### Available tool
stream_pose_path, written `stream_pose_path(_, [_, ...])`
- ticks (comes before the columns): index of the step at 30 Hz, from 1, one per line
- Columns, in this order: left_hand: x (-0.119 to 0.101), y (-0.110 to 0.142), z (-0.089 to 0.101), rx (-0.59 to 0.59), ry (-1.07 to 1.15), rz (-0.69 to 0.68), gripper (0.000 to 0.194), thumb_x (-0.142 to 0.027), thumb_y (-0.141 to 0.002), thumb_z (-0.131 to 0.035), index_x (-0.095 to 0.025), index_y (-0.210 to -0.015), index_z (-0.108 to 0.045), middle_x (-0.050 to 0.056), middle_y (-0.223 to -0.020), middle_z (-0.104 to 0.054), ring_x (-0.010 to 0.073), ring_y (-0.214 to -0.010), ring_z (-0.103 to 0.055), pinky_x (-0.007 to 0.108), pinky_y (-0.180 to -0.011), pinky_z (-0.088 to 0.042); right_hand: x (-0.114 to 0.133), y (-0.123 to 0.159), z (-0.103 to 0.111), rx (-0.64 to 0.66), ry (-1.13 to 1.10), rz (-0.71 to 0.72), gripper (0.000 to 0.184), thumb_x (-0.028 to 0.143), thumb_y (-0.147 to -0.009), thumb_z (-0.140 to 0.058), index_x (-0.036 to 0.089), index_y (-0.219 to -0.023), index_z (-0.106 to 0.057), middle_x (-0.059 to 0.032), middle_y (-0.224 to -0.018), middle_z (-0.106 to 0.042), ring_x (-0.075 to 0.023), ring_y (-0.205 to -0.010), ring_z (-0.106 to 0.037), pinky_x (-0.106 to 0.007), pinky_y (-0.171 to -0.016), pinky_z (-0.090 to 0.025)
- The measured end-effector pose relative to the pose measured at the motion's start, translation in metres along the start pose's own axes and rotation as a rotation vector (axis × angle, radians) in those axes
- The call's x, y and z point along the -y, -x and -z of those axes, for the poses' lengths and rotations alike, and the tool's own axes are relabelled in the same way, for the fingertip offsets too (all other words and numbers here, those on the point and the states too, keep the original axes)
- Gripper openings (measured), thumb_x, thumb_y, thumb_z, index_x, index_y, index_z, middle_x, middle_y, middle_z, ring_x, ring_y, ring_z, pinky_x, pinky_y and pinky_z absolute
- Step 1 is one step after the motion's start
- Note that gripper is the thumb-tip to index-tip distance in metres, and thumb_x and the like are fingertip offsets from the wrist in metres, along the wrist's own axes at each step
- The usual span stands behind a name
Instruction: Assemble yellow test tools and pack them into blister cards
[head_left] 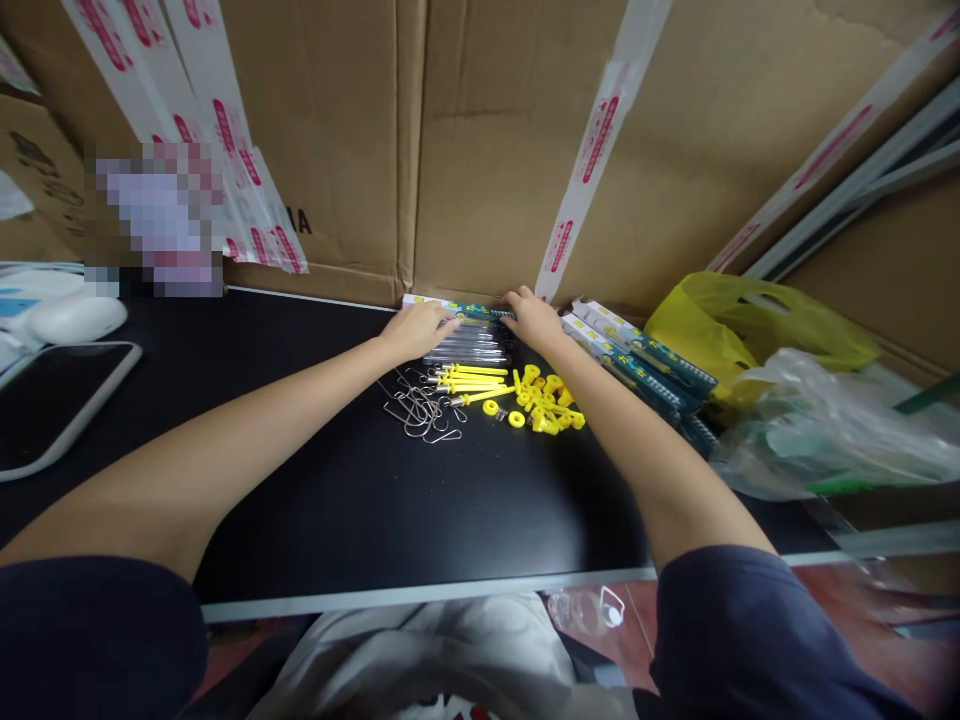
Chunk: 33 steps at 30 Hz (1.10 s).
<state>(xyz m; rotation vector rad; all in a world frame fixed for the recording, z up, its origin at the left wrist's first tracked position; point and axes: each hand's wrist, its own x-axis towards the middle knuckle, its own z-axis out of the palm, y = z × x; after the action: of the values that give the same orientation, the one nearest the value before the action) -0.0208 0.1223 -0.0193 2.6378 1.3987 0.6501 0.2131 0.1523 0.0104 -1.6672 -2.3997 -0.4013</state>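
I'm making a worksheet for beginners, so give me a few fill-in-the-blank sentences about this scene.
The bent silvery wire hooks lie on a smooth tabletop coloured ____.
The small round plastic rings are coloured ____.
Of the hooks and the translucent yellow bag, the left hand is nearer the ____.

Missing words: black; yellow; hooks.

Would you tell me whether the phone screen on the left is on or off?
Off, it seems: the phone shows only a black face.

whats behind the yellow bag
Cardboard shows above the yellow bag, with grey bars running up to its right. Anything right behind its lower part is hidden by the bag itself and by the clear bag in front.
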Motion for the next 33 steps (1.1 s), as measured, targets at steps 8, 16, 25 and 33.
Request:
stream_pose_path(8, [-0.023,0.058,0.025,-0.159,0.130,0.015,0.041,-0.039,-0.098,-0.035,-0.016,-0.107,-0.068,0.009,-0.115,-0.069,0.0219,-0.108,-0.062,0.037,-0.095,-0.046,0.030,0.063,0.046,0.021,0.015,0.294,0.013,0.020,-0.088,-0.057,0.019,-0.088,-0.070,-0.0095,-0.089,-0.063,-0.0242,-0.087,-0.054,-0.035,-0.075,-0.038])
stream_pose_path(16, [-0.063,0.131,0.032,-0.085,0.089,-0.108,0.028,-0.035,-0.096,-0.043,-0.022,-0.108,-0.064,0.005,-0.115,-0.070,0.0212,-0.109,-0.063,0.046,-0.109,-0.035,0.049,0.110,0.050,0.131,-0.073,0.421,0.007,0.022,-0.084,-0.065,0.020,-0.088,-0.070,-0.0067,-0.092,-0.065,-0.0219,-0.088,-0.052,-0.031,-0.071,-0.032])
stream_pose_path(25, [-0.055,0.132,0.024,-0.091,0.067,-0.139,0.025,-0.032,-0.095,-0.044,-0.023,-0.109,-0.063,0.005,-0.116,-0.069,0.0197,-0.112,-0.062,0.047,-0.112,-0.031,0.050,0.110,0.037,0.073,-0.042,0.447,0.009,0.021,-0.088,-0.060,0.019,-0.083,-0.067,-0.0067,-0.089,-0.065,-0.0212,-0.083,-0.049,-0.032,-0.068,-0.028])
stream_pose_path(33, [-0.064,0.135,0.028,-0.113,0.052,-0.166,0.029,-0.041,-0.095,-0.047,-0.024,-0.114,-0.061,0.005,-0.118,-0.069,0.0208,-0.110,-0.062,0.045,-0.110,-0.033,0.065,0.126,0.054,-0.090,-0.122,0.529,0.018,0.028,-0.095,-0.051,0.018,-0.092,-0.066,-0.0084,-0.090,-0.068,-0.0220,-0.084,-0.051,-0.033,-0.069,-0.032])
